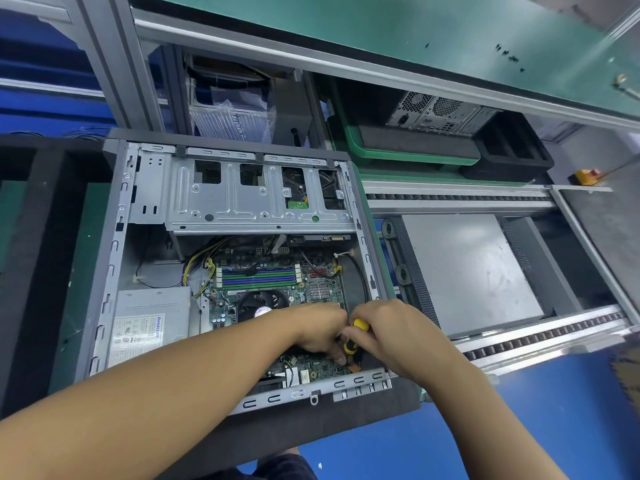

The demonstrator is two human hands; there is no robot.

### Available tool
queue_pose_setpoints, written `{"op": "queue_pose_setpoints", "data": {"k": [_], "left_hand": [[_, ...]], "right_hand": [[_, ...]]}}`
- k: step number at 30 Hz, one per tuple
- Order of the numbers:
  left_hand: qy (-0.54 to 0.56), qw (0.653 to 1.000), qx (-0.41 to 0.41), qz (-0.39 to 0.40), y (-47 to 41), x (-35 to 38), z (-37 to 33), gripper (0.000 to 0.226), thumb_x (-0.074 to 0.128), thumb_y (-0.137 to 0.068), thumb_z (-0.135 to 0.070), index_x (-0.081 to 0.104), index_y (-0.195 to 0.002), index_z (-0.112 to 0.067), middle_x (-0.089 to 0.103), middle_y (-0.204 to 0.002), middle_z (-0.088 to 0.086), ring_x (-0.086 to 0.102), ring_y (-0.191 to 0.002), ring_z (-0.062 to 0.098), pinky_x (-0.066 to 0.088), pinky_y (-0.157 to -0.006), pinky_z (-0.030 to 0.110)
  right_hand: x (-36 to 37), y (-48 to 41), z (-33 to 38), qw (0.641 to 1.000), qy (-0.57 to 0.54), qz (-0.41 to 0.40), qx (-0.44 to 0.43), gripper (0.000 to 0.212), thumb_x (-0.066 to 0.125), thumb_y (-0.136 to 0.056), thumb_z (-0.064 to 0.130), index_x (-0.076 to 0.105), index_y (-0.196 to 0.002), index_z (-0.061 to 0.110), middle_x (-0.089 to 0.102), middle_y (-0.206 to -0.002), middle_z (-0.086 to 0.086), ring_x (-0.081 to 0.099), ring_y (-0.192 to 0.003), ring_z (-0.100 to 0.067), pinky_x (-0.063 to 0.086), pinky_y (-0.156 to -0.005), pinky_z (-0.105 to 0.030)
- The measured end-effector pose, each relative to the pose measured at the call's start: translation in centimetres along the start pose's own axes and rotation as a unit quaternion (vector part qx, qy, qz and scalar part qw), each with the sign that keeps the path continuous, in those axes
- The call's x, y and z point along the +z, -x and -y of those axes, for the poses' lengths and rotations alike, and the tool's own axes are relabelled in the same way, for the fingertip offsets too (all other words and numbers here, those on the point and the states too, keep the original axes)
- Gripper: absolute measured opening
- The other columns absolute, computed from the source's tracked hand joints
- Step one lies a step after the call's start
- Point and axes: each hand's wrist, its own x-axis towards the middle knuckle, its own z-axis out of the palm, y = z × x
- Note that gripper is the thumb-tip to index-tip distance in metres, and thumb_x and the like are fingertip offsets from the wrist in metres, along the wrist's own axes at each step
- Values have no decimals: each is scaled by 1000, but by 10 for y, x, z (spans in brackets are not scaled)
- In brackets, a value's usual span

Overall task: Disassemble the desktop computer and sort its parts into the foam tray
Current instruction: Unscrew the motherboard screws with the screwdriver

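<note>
Open PC case (pixel 242 199) lies on its side on dark foam (pixel 381 408) at the bench, mobo (pixel 263 271) facing up, PSU (pixel 149 320) in the near-left corner. Both hands meet over the mobo's near-right corner. The right hand (pixel 391 332) is wrapped round a yellow-black screwdriver (pixel 356 332) handle. The left hand (pixel 318 332) has fingers curled down by the tip; can't tell if it pinches anything.

Right hand (pixel 391 336) grips screwdriver (pixel 357 331) (inside computer (pixel 256 197)).

power supply label (pixel 136 336) print too blurred to read.
</note>
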Motion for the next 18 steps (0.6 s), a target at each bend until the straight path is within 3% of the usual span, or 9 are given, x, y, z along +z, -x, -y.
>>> {"op": "queue_pose_setpoints", "data": {"k": [4, 8, 13, 18], "left_hand": [[-11, 1000, 20, -10, 1, 0, -1, 30, 76, -83, -41, 71, -94, -14, 68, -82, 2, 61, -75, 21, 44, -63, 26], [-50, 996, 59, -53, 5, 0, -2, 26, 74, -82, -45, 74, -91, -21, 45, -54, -20, 41, -48, -3, 22, -40, 13], [-46, 995, 66, -50, 7, 0, -1, 24, 73, -84, -44, 74, -88, -20, 45, -54, -18, 41, -50, -1, 29, -49, 21], [-38, 996, 63, -41, 7, -1, -2, 24, 75, -82, -45, 76, -90, -22, 46, -53, -19, 41, -48, -3, 25, -45, 17]], "right_hand": [[-3, 5, 0, 1000, -9, 11, -9, 25, 51, -99, 45, 65, -108, 27, 64, -103, 3, 59, -95, -17, 48, -79, -32], [-7, 8, 0, 999, 1, 37, -15, 26, 51, -99, 41, 65, -119, 31, 62, -111, 2, 55, -106, -18, 46, -85, -31], [-7, 8, 3, 999, -1, 34, -9, 28, 52, -98, 44, 67, -115, 28, 65, -109, 0, 55, -104, -19, 46, -87, -33], [-8, 9, 2, 999, -7, 30, -8, 24, 54, -97, 44, 69, -109, 28, 67, -104, 0, 57, -98, -19, 48, -82, -33]]}}
